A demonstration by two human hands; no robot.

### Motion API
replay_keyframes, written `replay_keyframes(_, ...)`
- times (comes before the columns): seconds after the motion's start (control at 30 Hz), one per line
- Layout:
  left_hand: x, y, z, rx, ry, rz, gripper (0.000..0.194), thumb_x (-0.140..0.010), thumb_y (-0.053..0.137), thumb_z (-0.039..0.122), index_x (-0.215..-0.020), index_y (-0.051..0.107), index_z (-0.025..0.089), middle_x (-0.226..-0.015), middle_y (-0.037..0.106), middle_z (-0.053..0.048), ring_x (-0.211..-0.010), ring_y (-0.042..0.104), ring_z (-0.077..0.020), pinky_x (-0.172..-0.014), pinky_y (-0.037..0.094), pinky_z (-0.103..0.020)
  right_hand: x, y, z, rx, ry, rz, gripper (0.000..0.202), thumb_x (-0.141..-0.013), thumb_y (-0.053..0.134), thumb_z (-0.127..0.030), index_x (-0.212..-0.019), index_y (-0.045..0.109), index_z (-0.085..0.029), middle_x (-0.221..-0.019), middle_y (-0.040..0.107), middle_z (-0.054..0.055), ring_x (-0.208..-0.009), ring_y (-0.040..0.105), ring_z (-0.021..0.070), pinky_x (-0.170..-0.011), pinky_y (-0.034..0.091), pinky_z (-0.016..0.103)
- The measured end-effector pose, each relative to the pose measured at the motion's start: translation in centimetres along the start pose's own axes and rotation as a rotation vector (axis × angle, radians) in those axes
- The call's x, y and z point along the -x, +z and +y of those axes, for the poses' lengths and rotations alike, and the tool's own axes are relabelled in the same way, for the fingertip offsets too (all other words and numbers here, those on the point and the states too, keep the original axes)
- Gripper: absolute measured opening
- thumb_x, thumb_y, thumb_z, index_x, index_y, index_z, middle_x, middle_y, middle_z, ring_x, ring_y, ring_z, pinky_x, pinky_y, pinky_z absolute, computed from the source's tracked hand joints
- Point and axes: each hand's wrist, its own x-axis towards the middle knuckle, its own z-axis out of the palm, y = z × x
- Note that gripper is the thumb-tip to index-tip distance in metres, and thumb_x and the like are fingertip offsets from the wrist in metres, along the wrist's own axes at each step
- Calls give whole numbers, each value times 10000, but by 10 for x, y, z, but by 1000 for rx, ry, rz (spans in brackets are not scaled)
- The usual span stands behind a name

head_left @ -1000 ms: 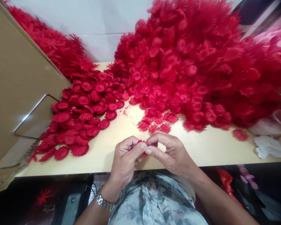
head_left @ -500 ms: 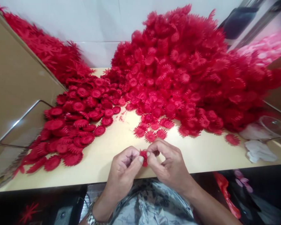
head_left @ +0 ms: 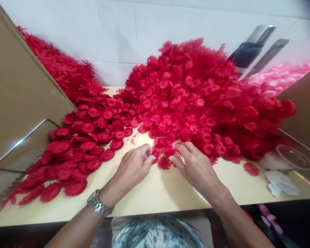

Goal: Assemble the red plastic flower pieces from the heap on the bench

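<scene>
My left hand point(head_left: 135, 163), with a metal watch on its wrist, is closed, thumb against curled fingers, beside the small red fringed flower pieces point(head_left: 164, 162) on the table. What its fingertips hold, if anything, I cannot make out. Over the right side of those same pieces reaches my right hand point(head_left: 197, 167), thumb and fingers apart. Behind both hands rises a big heap of red flower pieces point(head_left: 186, 100). Flatter, stacked-looking red fringed discs point(head_left: 88, 146) spread to the left of my left hand.
Cardboard walls point(head_left: 23, 79) flank the pale table point(head_left: 144, 203). Red star-shaped pieces point(head_left: 59, 65) pile up at the back left. On the right are a clear plastic cup point(head_left: 294, 156), a crumpled white tissue point(head_left: 281, 182), a lone red piece point(head_left: 251, 168) and pink pieces point(head_left: 279, 77) behind.
Both hands have moved forward from the table's front edge to the loose red pieces. They have drawn apart, and the red flower piece pinched between them no longer shows there. The camera view has tilted up.
</scene>
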Motion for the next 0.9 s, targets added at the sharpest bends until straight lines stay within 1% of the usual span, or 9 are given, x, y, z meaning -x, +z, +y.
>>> replay_keyframes(0.07,-11,-3,-2,-118,109,-63,226,-809,457,268,-1016,516,198,-900,586,-56,-875,540,-228,-752,394,-330,-3,0,-1,-13,-20,-54,449,-816,564,-378,-1208,476,-176,-1062,541,119,-948,542,263,-701,474,341)
replay_keyframes(0.17,-21,-5,-6,-132,208,-187,478,-777,501,267,-1239,395,205,-1124,515,-104,-1086,467,-275,-873,372,-367,-9,3,-4,-15,-61,-101,656,-745,649,-389,-1317,377,-216,-1129,504,122,-964,526,280,-737,476,378)
replay_keyframes(0.27,-27,0,-5,-97,231,-219,396,-729,498,154,-1119,484,222,-1029,524,-64,-972,526,-237,-809,413,-326,-18,8,-6,-33,-86,-145,579,-733,666,-317,-1262,451,-226,-1050,525,104,-890,538,266,-713,472,380)
replay_keyframes(0.4,-34,14,-2,-45,285,-162,244,-698,433,51,-853,546,202,-916,550,-40,-817,557,-184,-728,431,-293,-26,22,-7,-132,-118,-109,131,-791,536,-141,-892,613,-171,-853,531,67,-767,542,199,-638,444,301)
replay_keyframes(0.53,-39,23,3,-49,274,-84,203,-687,392,16,-660,487,193,-739,545,-28,-682,531,-160,-640,422,-278,-28,30,-5,-199,-150,6,239,-763,401,-7,-677,561,-163,-711,501,30,-620,496,144,-526,376,247)
replay_keyframes(0.6,-40,18,7,-44,274,-44,209,-677,390,7,-644,476,196,-710,538,-19,-672,522,-154,-621,416,-266,-30,23,-6,-211,-177,68,266,-766,376,8,-682,561,-163,-699,495,25,-597,476,132,-512,362,239)
replay_keyframes(0.7,-48,0,18,-39,282,41,193,-717,392,38,-657,487,195,-724,523,-14,-682,512,-148,-625,406,-262,-43,-4,-11,-175,-216,150,268,-819,363,-15,-738,576,-154,-726,500,35,-633,475,130,-552,377,237)
replay_keyframes(0.8,-70,-22,26,-47,297,153,164,-751,412,84,-665,502,192,-748,508,-19,-715,500,-159,-669,394,-281,-74,-34,-16,-64,-206,160,250,-854,366,-49,-768,581,-143,-777,507,47,-671,483,129,-584,380,238)
replay_keyframes(0.9,-102,-35,25,-51,271,240,121,-774,446,153,-762,563,183,-811,543,-39,-776,527,-184,-729,401,-308,-112,-49,-15,103,-170,90,207,-856,402,-83,-865,597,-152,-867,534,62,-760,524,152,-611,381,246)
